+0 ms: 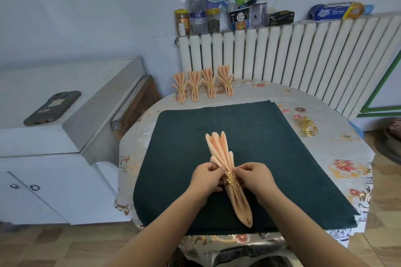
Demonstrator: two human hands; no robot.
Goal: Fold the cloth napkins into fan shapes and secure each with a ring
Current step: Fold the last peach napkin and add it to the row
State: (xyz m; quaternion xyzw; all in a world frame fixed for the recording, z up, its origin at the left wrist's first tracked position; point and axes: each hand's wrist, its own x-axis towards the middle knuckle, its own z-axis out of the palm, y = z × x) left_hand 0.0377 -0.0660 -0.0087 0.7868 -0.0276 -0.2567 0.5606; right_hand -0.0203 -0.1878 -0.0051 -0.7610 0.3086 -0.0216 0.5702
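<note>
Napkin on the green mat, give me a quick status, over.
Left hand and right hand pinch the napkin at its gold ring. Pleats fanned, ring on. Nothing in the way.

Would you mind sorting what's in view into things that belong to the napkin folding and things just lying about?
Job: napkin held by left hand and right hand; its ring; four finished fans; spare rings; green cloth.
Lying about: phone; jars; radiator.
</note>
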